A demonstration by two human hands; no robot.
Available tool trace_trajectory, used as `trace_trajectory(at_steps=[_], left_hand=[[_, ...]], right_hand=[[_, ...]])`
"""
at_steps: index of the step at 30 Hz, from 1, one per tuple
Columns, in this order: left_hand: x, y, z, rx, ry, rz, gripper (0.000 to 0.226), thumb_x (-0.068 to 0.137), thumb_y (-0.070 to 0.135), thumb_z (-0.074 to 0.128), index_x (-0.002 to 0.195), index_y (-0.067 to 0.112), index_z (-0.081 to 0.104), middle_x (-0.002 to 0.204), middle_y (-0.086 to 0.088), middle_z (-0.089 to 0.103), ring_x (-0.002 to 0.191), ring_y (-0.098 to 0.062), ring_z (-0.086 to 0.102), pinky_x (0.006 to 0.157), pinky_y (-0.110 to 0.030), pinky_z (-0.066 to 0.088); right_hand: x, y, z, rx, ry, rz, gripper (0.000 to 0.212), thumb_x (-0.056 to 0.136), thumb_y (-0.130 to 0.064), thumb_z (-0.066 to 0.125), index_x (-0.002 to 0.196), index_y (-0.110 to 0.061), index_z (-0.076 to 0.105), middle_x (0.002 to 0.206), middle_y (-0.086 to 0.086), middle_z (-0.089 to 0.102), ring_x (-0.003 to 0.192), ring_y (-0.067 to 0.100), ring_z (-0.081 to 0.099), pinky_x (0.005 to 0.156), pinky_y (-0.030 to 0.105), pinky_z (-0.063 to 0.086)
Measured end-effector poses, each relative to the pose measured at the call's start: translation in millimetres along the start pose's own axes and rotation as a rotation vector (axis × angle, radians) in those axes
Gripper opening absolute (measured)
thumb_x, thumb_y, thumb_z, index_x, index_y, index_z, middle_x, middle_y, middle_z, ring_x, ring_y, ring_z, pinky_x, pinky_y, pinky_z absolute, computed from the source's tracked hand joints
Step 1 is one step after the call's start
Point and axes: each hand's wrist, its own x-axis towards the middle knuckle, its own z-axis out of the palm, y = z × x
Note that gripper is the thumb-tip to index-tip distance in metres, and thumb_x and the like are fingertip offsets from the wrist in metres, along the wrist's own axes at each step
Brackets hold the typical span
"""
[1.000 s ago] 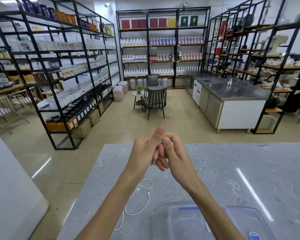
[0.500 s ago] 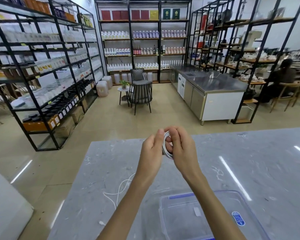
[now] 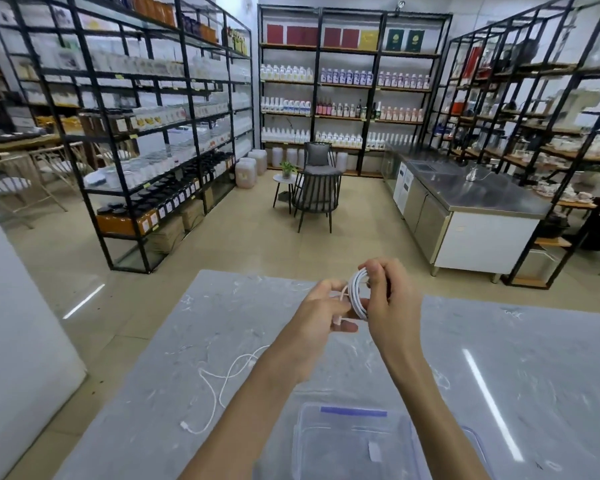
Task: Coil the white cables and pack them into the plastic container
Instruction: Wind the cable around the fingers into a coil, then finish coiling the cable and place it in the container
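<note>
While right grip (image 3: 392,306) pinches the coil (image 3: 355,292) upright, left grip (image 3: 321,313) holds its tail. Container (image 3: 326,424) lies nearward, under the right forearm.

The coiled cable (image 3: 355,294) is white, and so is the loose cable (image 3: 222,379) on the left of the bench (image 3: 516,358), which is pale grey marble veined in white. The near plastic container (image 3: 300,445) is clear, with a blue strip (image 3: 353,411) along its far rim. The floor (image 3: 361,244) is beige tile. The shelving (image 3: 146,161) has black frames, and the far shelf carries red, yellow and dark green panels (image 3: 340,38).
</note>
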Motion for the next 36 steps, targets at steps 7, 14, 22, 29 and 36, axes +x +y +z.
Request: trace_trajectory(at_steps=[7,14,22,29,36], left_hand=[[10.0,0.5,19.4,0.31,0.194,0.127,0.029,0.105,0.019,0.039,0.11,0.017,0.067,0.101,0.001,0.077,0.087,-0.008,0.07,0.073,-0.018,0.054],[41.1,-10.5,41.0,0.278,0.359,0.196,0.018,0.104,0.019,0.042,0.104,0.012,0.059,0.098,-0.01,0.072,0.088,-0.017,0.071,0.082,-0.032,0.058],[42.7,-22.1,42.1,0.131,0.005,0.215,0.02,0.101,0.011,0.051,0.109,0.006,0.068,0.09,-0.006,0.075,0.084,-0.014,0.071,0.075,-0.024,0.057],[29.3,-13.5,22.2,0.398,0.133,0.359,0.03,0.093,0.006,0.054,0.085,0.026,0.074,0.067,0.002,0.07,0.068,-0.016,0.069,0.082,-0.049,0.059],[13.9,2.2,15.2,0.472,-0.037,0.36,0.019,0.094,0.015,0.053,0.098,0.016,0.072,0.069,0.0,0.07,0.067,-0.017,0.069,0.075,-0.039,0.059]], right_hand=[[8.4,15.3,-6.0,0.162,0.053,0.02,0.027,0.103,-0.016,0.041,0.094,-0.007,0.065,0.085,0.008,0.062,0.077,-0.006,0.058,0.059,0.0,0.042],[10.8,35.8,-0.8,0.1,0.045,-0.048,0.027,0.101,-0.025,0.042,0.099,-0.017,0.068,0.087,-0.005,0.064,0.076,0.008,0.059,0.068,0.019,0.046],[1.8,49.0,-22.7,-0.088,0.136,-0.216,0.022,0.096,-0.013,0.05,0.1,-0.008,0.071,0.091,0.0,0.071,0.08,0.016,0.059,0.073,0.018,0.043],[10.5,22.6,-48.3,0.39,-0.28,0.22,0.015,0.093,-0.021,0.062,0.093,-0.019,0.076,0.083,-0.007,0.076,0.07,0.008,0.069,0.064,0.018,0.053],[15.8,15.0,-67.2,0.792,-0.506,0.49,0.024,0.081,-0.027,0.063,0.092,-0.008,0.074,0.075,0.008,0.073,0.06,0.014,0.068,0.049,0.023,0.054]])
